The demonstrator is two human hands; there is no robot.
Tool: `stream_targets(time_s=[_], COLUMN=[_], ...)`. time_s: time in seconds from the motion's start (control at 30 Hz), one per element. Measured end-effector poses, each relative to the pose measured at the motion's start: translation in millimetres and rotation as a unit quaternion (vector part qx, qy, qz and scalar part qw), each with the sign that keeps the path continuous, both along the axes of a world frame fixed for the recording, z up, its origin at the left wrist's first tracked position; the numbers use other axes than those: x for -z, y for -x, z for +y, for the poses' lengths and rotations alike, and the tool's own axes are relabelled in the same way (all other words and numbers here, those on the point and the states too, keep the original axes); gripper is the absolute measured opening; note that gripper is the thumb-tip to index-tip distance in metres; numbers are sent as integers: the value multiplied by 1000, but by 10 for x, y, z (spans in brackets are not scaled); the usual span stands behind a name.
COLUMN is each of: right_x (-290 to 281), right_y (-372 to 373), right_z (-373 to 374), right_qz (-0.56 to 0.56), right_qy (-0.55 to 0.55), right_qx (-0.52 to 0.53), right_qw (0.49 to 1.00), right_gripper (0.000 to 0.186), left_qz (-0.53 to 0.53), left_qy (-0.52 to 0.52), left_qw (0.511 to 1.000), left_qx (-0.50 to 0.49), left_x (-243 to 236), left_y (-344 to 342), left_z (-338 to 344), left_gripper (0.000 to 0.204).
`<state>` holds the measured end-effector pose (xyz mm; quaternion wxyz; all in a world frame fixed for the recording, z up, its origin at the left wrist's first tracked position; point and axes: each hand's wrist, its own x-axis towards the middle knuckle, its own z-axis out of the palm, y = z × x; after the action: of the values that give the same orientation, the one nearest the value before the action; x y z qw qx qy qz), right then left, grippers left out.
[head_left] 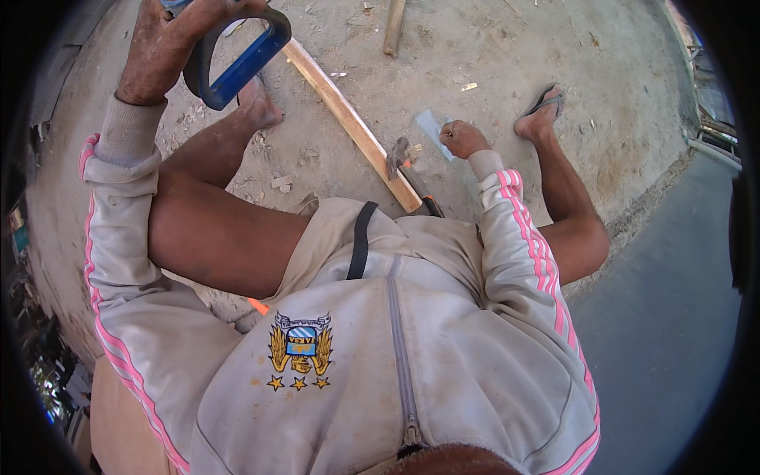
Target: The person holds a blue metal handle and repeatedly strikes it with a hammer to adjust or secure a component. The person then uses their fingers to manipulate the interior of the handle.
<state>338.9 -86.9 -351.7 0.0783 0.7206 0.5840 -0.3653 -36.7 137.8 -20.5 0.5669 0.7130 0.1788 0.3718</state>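
My left hand [162,49] is raised at the upper left, its fingers wrapped round a tool with a blue and black closed-loop handle [252,65]. The rest of that tool runs out of view at the top. My right hand [465,139] is closed, fingers pinched together; whatever is in them is too small to make out. Beside and partly behind it is a pale blue translucent strip [431,127]. A long wooden batten [348,119] lies slantwise on the ground between my legs. A claw hammer [397,161] with a black and orange handle rests across its near end.
Another wooden piece [393,28] lies at the far top. Small wood chips [469,86] and scraps [282,183] are scattered over the sandy ground [546,39]. My feet are spread to both sides, one in a sandal [546,103]. A smooth grey slab [657,317] is at the right.
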Motion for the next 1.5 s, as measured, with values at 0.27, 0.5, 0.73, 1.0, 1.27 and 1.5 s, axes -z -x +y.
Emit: stream_targets(time_s=[0.27, 0.5, 0.73, 1.0, 1.27, 1.5], right_x=[250, 421, -93, -1491, -2884, -2973], right_y=[873, 570, 507, 823, 1238, 1650], right_z=[-715, -918, -789, -74, 81, 24], right_qz=[-76, 112, 366, 353, 469, 465], right_qy=[177, 123, 100, -250, -377, -436], right_qx=[-118, -21, 267, 246, 240, 194], right_qw=[974, 986, 886, 867, 762, 746], right_gripper=[40, 39, 27, 26, 15, 23], left_qz=[100, 257, 308, 336, 299, 294], left_qy=[1, -68, -137, -152, -288, -275], left_qw=[995, 963, 941, 929, 910, 916], left_qx=[-6, -38, 1, -13, 14, 8], left_x=[64, 61, -95, -206, -167, -242], left_y=[339, 144, 149, 90, -48, -164], left_z=[314, 201, 105, -92, -304, -444], left_gripper=[38, 48, 26, 30, 29, 30])
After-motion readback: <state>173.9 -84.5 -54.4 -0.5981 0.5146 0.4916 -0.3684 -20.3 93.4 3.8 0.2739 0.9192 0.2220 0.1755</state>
